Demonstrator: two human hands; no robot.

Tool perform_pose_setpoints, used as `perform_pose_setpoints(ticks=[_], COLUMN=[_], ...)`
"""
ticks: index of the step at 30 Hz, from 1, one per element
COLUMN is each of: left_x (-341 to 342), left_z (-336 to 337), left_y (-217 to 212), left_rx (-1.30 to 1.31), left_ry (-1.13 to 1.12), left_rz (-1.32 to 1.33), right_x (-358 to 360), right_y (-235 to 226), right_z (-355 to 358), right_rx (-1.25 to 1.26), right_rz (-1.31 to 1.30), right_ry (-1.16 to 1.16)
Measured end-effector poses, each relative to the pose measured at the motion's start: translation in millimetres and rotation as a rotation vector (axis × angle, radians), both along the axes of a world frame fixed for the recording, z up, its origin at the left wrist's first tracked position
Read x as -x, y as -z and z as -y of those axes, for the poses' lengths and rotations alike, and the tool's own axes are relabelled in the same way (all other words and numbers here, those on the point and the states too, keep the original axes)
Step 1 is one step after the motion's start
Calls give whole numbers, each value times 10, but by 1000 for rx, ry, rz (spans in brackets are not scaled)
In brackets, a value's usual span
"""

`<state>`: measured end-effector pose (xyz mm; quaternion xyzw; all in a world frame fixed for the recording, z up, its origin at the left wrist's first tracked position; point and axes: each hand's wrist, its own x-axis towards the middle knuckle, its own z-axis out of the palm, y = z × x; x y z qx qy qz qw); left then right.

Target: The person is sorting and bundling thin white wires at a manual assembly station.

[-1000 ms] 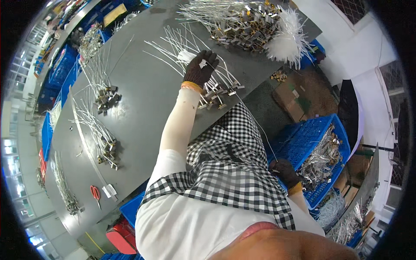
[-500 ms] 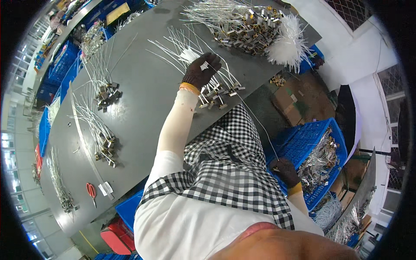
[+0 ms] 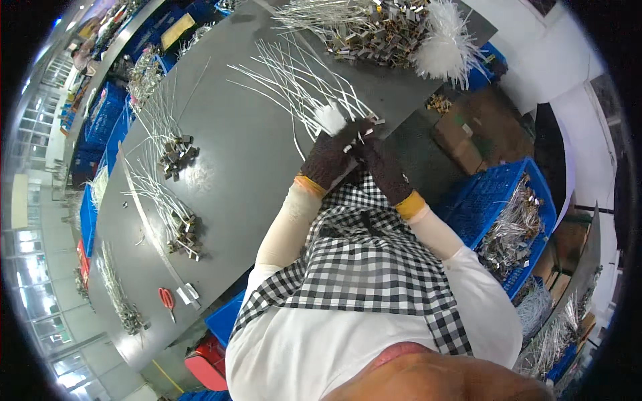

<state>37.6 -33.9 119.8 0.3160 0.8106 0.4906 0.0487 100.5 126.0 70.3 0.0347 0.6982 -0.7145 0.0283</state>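
My left hand (image 3: 329, 155), in a dark brown knit glove, is closed over the near end of a pile of thin white wires (image 3: 301, 83). A small bunch of white strips (image 3: 330, 120) sticks out of it. My right hand (image 3: 386, 172), gloved alike, meets it at the table's near edge with its fingers drawn together. Small white bits show at the touching fingertips; what the right fingers hold is hidden. The pile's small metal end pieces are mostly covered by my hands, with one (image 3: 378, 122) showing just beyond them.
On the grey table (image 3: 234, 120) lie more wire bunches (image 3: 177, 220), red-handled scissors (image 3: 167, 302), and a long ruler-like strip (image 3: 150, 230). A large heap of metal-ended wires (image 3: 378, 33) and a white strip clump (image 3: 445, 43) sit far right. A blue basket (image 3: 491, 214) of wires stands right.
My right hand has come from beside the blue basket up to the table edge, where it meets my left hand. My left hand has moved nearer and to the right, over the metal ends.
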Motion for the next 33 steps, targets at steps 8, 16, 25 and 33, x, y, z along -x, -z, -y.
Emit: perform_pose_setpoints(ticks=[8,16,25,33], left_x=[209,291,108,164], left_z=[127,-36,80,165], left_y=[123,85,-48,-362], left_rx=[-90,-642,-57,-421], left_ry=[-168,-589,-183,-215], left_rz=[121,604,-80,596], right_x=[297,220,478,431], right_y=[-258,-512,-284,-470], right_z=[-81,-5,132,168], right_rx=[-400,-202,-288,-383], right_rz=[-411,-57,-272,-216], right_ry=[-194,-184,33,-30])
